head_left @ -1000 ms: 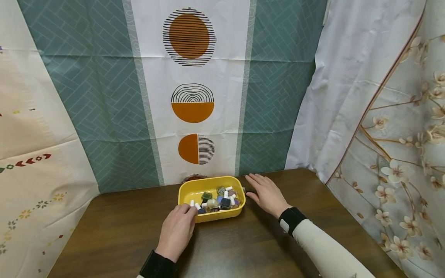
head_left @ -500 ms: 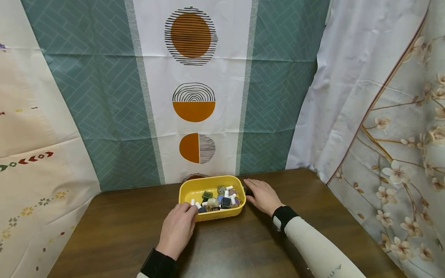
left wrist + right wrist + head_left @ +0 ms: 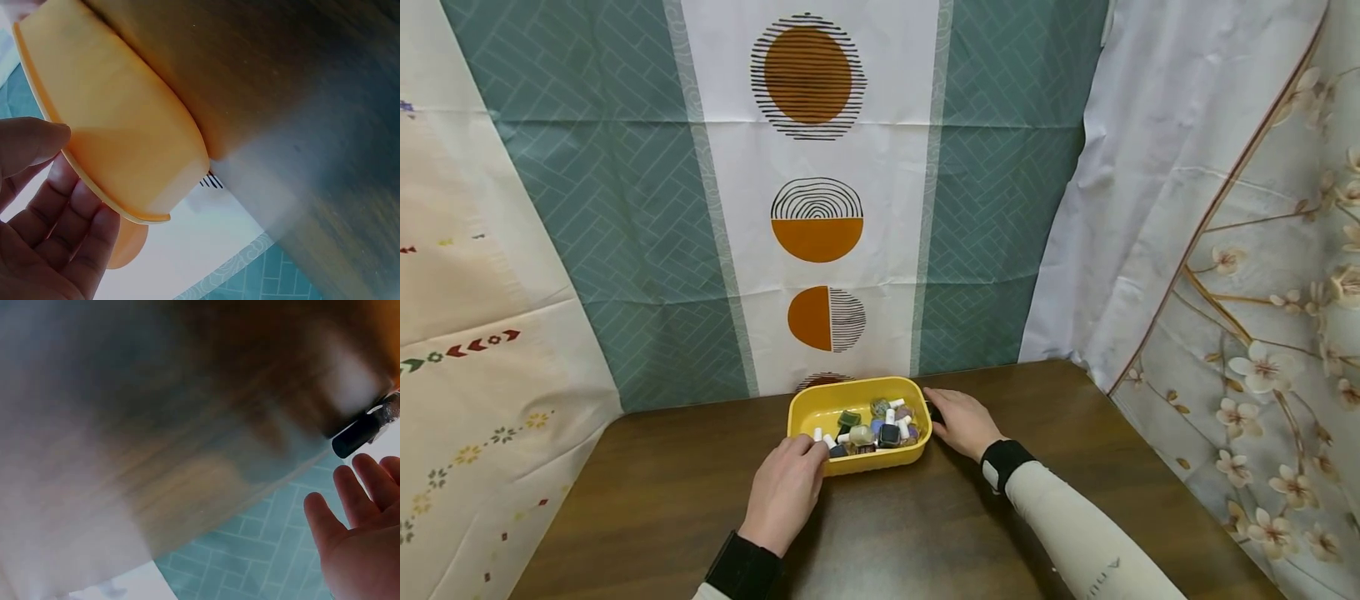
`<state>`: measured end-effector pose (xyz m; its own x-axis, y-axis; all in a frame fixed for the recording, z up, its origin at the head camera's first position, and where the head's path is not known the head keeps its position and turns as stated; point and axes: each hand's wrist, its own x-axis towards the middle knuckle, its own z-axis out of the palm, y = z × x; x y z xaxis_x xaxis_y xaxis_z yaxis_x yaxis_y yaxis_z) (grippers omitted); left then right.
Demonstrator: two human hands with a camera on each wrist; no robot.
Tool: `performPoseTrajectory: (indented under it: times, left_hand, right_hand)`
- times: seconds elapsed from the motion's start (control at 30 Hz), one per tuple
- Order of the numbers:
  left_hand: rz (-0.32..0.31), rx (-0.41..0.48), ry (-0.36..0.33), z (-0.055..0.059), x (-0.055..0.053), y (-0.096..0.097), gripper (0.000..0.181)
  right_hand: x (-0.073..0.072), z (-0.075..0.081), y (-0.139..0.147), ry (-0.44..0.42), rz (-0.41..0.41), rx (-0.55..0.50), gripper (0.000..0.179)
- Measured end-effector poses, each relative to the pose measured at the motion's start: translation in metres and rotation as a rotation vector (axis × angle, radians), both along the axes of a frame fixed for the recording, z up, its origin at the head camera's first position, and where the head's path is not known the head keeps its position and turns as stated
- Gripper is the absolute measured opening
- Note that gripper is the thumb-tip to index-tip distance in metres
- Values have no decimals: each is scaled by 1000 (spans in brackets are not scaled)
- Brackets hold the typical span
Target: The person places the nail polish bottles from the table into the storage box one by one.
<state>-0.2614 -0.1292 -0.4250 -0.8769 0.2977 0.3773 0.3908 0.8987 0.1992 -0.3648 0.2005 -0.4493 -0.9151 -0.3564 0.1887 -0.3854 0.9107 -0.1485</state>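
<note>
A yellow plastic tub point(image 3: 880, 463) stands on the brown table with several small nail polish bottles point(image 3: 888, 435) inside, many with white caps. My left hand point(image 3: 786, 487) grips its near left rim; in the left wrist view the thumb lies on the outer wall and the fingers curl over the rim on the other side. Just outside the tub's right end, a nail polish bottle with a black cap point(image 3: 356, 436) lies beside it, partly cut off by the right wrist view's edge. My right hand point(image 3: 964, 423) is next to that bottle, fingers extended; contact is unclear.
The brown wooden table point(image 3: 872, 542) reaches back to a hanging teal and white cloth point(image 3: 827, 275). A white floral cloth point(image 3: 1255, 417) hangs along the right side, and a cream patterned cloth point(image 3: 497, 392) along the left.
My right hand has moved left and slightly down, closer to the tub's right end and the black-capped bottle. The left hand keeps its grip on the rim, and the tub stays in place.
</note>
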Motion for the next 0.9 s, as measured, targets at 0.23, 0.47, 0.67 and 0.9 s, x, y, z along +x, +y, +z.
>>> performPoseTrajectory:
  times: [0.23,0.47,0.67,0.9]
  left_hand:
    - [-5,3,2,-1,-1,-1,28]
    - [-9,0,2,0,-1,-2,29]
    - [-10,3,10,-1,-1,-2,29]
    - [-6,4,0,0,-2,-2,29]
  right_hand:
    - [-2,2,-6,-16,-17,9,66]
    - [-9,-2,-11,-9,-26,19,51]
    - [-10,-5,-11,6,-27,35,36]
    - [-4,-2,-8,40,-15,46,31]
